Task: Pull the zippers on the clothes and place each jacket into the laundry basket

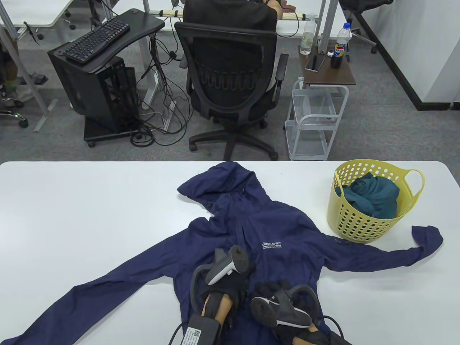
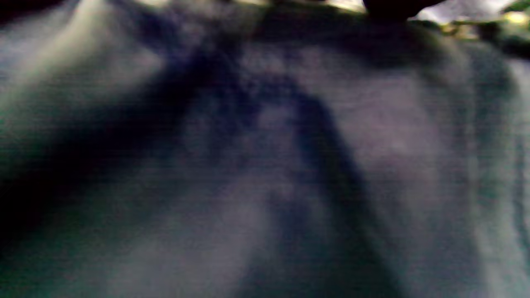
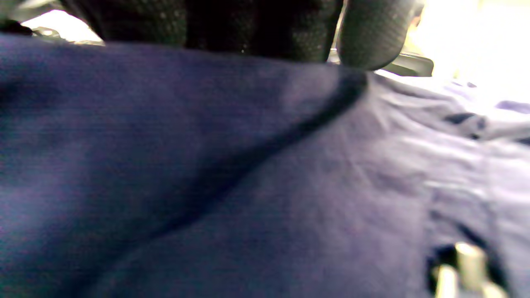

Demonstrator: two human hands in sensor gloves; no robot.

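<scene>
Navy jacket point(image 1: 287, 230) flat under both hands' point(image 1: 230, 284) grip at hem; grip state can't tell.

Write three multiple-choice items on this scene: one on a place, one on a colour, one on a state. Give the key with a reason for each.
1. Where does the laundry basket stand?
A. on the table's far right part
B. on the floor
C. on the office chair

2. What colour is the jacket spread on the table?
A. red
B. navy blue
C. white

3. What is the state of the basket?
A. tipped over
B. upright, with a teal garment in it
C. upside down

Key: 1 A, it stands on the white tabletop beside the jacket's sleeve. 2 B, the cloth is dark blue in the table view. 3 B, the teal cloth shows above the rim of the upright basket.
</scene>
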